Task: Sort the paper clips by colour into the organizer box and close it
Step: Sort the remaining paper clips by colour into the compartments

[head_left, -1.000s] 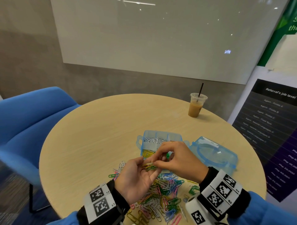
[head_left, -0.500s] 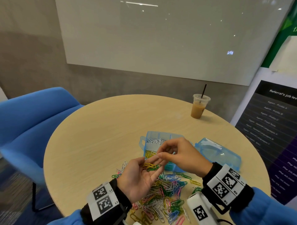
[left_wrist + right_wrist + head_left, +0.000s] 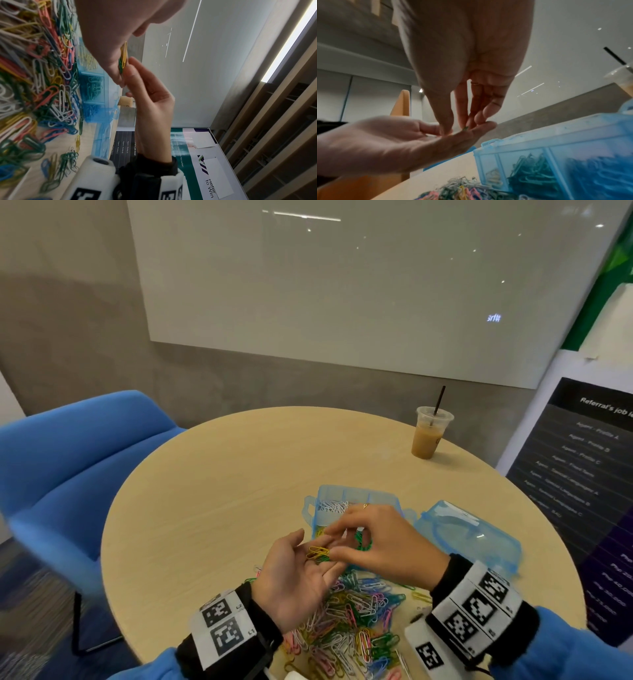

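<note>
My left hand lies palm up above the table with a few yellow and green paper clips resting on its fingers. My right hand reaches over it, thumb and forefinger pinching a green clip off those fingers. Just behind stands the blue organizer box with its lid swung open to the right. White clips, yellow clips, green clips and blue clips each fill a compartment. A mixed pile of clips lies under my wrists.
The round wooden table has an iced coffee cup with a straw at its far right. A blue chair stands to the left. A dark poster board is close on the right.
Half a second ago my right hand was lifted over the box with its fingers spread. It has come back down onto the clips in my left palm. The left hand stayed put.
</note>
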A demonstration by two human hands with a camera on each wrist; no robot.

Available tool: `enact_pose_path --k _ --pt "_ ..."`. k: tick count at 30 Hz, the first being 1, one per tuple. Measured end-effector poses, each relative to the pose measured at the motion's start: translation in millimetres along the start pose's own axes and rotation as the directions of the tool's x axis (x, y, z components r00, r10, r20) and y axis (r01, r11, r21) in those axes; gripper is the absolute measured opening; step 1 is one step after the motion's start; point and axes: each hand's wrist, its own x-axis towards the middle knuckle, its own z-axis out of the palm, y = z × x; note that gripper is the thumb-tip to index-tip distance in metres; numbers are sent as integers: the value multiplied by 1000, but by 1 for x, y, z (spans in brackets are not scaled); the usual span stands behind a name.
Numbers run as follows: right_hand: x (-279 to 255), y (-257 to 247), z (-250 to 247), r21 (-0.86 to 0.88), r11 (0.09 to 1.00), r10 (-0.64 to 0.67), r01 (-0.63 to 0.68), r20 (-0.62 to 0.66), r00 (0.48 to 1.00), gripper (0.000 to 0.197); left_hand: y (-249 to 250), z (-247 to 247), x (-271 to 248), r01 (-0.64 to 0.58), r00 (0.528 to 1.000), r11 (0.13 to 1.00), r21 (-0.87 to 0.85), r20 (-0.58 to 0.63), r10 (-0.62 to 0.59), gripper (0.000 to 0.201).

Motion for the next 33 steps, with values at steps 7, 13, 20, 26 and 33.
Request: enact_pose_path --k 7,13,20,26,33 --pt "1 -4 7 15 999 -40 40 3 999 15 -4 8 -6 33 998 999 -19 48 -32 59" --pt "4 -12 9 -1 1000 4 -4 56 998 7 -5 9 -6 50 998 999 -11 42 -50 59" --pt "10 -12 16 -142 990 38 -15 164 986 8 -6 8 -4 42 999 999 -7 20 -41 57" --pt "11 -10 22 -137 991 22 -1 149 989 9 -7 8 -2 8 1000 999 43 19 -9 52" --pt "19 -13 15 39 998 42 -39 -86 995 12 -1 8 -5 -10 999 999 48 -34 11 60"
